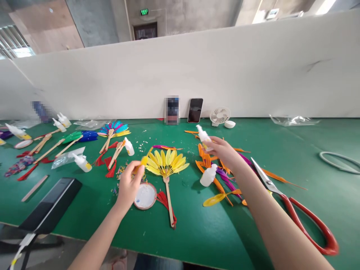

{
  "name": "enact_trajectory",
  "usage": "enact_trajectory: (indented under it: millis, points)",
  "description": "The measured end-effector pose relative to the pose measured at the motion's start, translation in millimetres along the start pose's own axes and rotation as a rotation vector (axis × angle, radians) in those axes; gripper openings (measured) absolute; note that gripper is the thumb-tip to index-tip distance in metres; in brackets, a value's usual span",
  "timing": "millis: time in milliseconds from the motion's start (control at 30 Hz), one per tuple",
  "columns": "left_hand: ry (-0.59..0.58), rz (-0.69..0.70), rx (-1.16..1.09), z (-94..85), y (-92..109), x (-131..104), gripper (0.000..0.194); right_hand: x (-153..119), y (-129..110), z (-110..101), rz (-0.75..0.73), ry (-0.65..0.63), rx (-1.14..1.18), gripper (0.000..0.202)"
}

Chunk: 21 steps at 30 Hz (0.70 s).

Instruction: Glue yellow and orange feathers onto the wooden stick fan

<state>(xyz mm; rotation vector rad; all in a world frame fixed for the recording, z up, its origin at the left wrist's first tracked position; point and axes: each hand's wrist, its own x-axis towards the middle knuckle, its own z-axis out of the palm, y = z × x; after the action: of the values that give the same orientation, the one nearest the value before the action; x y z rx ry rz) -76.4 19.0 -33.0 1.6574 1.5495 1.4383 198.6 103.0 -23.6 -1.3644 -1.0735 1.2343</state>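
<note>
My left hand [131,183] is closed in a pinch on a small yellow feather [144,160], partly hidden by the fingers. In my right hand [221,150] is a white glue bottle [204,135], its nozzle pointing up and to the left. Between my hands lies a fan of yellow feathers [168,162] on a wooden handle [168,200] with a red tassel [162,198]. A round dish of white glue [145,195] sits below my left hand. Under my right hand, another glue bottle [208,175] stands among orange feathers [205,156] and purple feathers [226,180].
Large red-handled scissors [284,195] lie right of my right forearm. At left are several feather fans [112,129], more glue bottles [82,162] and a black box [52,204]. Phones [195,110] and a small white fan [220,115] lean along the partition [253,71].
</note>
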Motion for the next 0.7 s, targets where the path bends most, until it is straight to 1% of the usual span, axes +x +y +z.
enact_trajectory:
  millis: [100, 133, 200, 267, 333, 367, 400, 433, 467, 533, 600, 633, 667, 700]
  points:
    - [-0.111, 0.144, 0.097, 2.8, 7, 0, 0.014, -4, -16, 5, -0.026, -0.225, -0.332, 0.021]
    - [-0.153, 0.168, 0.103, 3.7, 12, 1, 0.013, -5, -22, 9, -0.046, -0.315, -0.399, 0.024]
    - [-0.276, 0.183, 0.093, 5.3, 26, 6, 0.012, -9, -34, 18, -0.095, -0.485, -0.467, 0.027]
    - [-0.393, 0.154, 0.052, 6.2, 40, 12, 0.013, -13, -43, 29, -0.132, -0.614, -0.434, 0.027]
    - [-0.491, 0.077, -0.009, 6.3, 50, 17, 0.011, -15, -50, 39, -0.156, -0.691, -0.263, 0.027]
    - [-0.551, 0.039, -0.024, 5.9, 51, 19, 0.011, -16, -52, 42, -0.176, -0.694, -0.136, 0.026]
    - [-0.606, 0.004, -0.027, 5.0, 51, 20, 0.011, -15, -53, 44, -0.205, -0.667, 0.001, 0.026]
    - [-0.650, -0.025, -0.016, 3.5, 49, 21, 0.011, -13, -53, 44, -0.246, -0.607, 0.134, 0.025]
    - [-0.684, -0.049, 0.003, 1.1, 45, 21, 0.010, -10, -53, 42, -0.289, -0.521, 0.238, 0.023]
    - [-0.663, -0.101, 0.035, -7.0, 34, 19, 0.010, -1, -47, 32, -0.354, -0.302, 0.326, 0.020]
    - [-0.613, -0.174, 0.019, -19.1, 22, 18, 0.011, 10, -35, 20, -0.319, -0.077, 0.217, 0.023]
    - [-0.597, -0.210, 0.000, -26.1, 17, 19, 0.012, 16, -27, 14, -0.300, 0.011, 0.148, 0.027]
    - [-0.577, -0.255, -0.019, -33.3, 13, 19, 0.014, 21, -18, 10, -0.272, 0.061, 0.076, 0.032]
    - [-0.542, -0.300, -0.046, -40.1, 9, 21, 0.018, 26, -9, 7, -0.232, 0.063, -0.001, 0.034]
